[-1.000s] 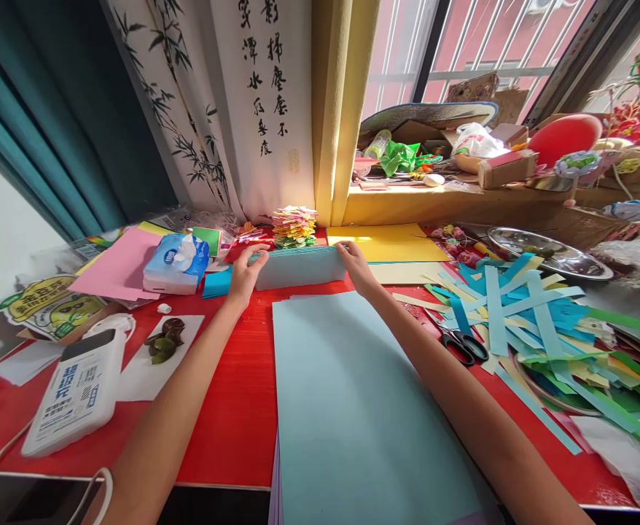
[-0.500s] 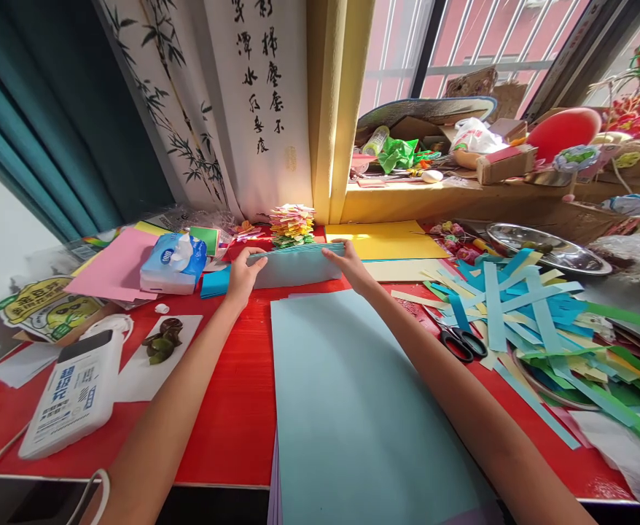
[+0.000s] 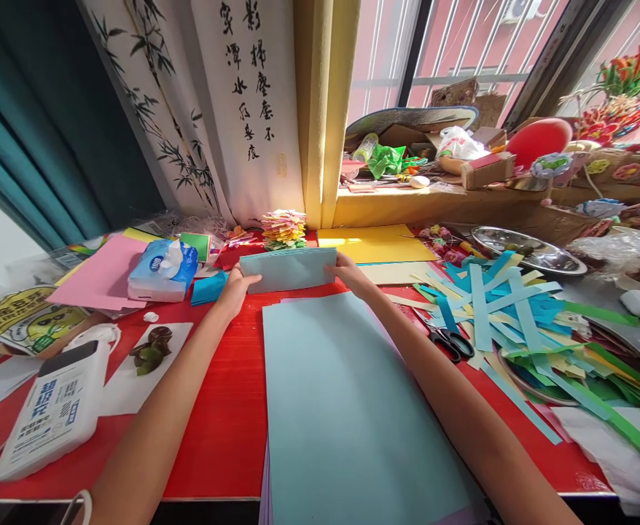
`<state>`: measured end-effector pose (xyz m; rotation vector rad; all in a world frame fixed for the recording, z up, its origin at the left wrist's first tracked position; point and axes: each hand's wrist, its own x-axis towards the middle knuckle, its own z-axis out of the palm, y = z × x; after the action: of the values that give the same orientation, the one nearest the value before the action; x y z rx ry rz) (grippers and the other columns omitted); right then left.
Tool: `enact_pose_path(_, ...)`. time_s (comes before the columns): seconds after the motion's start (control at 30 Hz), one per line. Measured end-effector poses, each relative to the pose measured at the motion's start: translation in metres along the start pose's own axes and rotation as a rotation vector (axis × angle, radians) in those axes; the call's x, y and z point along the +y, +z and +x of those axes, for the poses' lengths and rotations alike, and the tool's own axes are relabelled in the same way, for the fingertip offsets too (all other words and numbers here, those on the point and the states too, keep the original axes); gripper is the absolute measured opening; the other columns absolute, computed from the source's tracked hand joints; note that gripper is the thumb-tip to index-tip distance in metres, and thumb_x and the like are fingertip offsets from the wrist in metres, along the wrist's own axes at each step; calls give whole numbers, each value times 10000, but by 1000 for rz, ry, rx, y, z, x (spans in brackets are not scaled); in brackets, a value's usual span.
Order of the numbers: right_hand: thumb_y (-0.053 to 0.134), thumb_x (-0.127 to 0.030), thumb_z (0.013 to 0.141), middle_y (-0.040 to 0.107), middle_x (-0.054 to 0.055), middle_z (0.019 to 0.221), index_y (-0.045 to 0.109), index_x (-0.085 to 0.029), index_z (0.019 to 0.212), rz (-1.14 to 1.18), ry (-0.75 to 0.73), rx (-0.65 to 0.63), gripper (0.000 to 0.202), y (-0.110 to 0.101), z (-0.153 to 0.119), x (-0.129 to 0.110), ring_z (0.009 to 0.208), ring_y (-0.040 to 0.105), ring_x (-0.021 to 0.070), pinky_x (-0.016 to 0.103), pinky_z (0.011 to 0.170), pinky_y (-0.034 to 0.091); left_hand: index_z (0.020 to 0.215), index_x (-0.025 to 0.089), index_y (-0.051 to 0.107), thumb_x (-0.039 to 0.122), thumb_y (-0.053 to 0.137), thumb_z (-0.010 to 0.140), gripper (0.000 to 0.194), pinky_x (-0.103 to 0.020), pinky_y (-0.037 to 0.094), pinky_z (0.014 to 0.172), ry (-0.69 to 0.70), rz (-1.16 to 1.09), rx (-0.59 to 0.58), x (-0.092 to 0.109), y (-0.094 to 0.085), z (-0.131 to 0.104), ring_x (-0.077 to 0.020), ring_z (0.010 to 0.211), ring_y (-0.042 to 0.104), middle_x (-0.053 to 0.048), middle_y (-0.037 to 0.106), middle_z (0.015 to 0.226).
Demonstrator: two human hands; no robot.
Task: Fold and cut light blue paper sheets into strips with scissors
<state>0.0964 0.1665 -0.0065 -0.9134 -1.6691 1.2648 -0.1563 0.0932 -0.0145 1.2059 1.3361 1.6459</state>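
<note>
A folded stack of light blue paper [image 3: 292, 270] is held upright between my two hands, above the far end of a large light blue sheet [image 3: 347, 394]. My left hand [image 3: 235, 289] pinches its left end, thumb across the front. At the right end, my right hand [image 3: 348, 273] is closed on the paper, with its fingers partly hidden behind. The large sheet lies on top of purple sheets on the red table [image 3: 232, 408]. Just behind the folded stack stands a small pile of multicoloured paper pieces [image 3: 284, 228]. Left of my left hand lies a bright blue folded paper [image 3: 209, 289].
On the right are black-handled scissors [image 3: 451, 343], a heap of cut paper strips [image 3: 509, 313] and a metal dish [image 3: 528, 249]. Yellow paper [image 3: 375, 243] lies at the back. To the left are a tissue pack [image 3: 162, 270], pink paper [image 3: 98, 277] and a white device [image 3: 52, 412].
My hands have shifted their grips from the top edge to lower on the ends of the folded paper, which shows more of its front face. The camera view has turned slightly.
</note>
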Motion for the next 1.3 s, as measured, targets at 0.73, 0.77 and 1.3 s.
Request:
enact_pose_path(0.73, 569, -189, 630, 673, 14, 899, 651, -197, 958, 135, -19, -147, 339, -4, 4, 17, 853, 579, 181, 316, 787, 451, 830, 144, 627, 246, 748, 472, 391, -390, 420, 875, -101, 12, -106, -5, -15, 7, -253, 932, 581, -79, 671, 866)
enact_pose_path(0.77, 575, -195, 630, 673, 16, 895, 654, -195, 947, 136, -20, -149, 326, -4, 4, 17, 852, 579, 181, 315, 787, 450, 828, 143, 628, 249, 750, 470, 393, -393, 419, 876, -102, 18, -107, -6, -16, 7, -254, 928, 583, -80, 672, 865)
enact_pose_path(1.3, 596, -220, 628, 668, 22, 764, 658, -159, 758, 5, 12, -176, 157, -3, 5, 21, 778, 578, 194, 336, 766, 450, 764, 142, 636, 271, 768, 456, 360, -387, 432, 860, -145, 153, -108, 2, -22, 2, -251, 872, 594, -66, 685, 794)
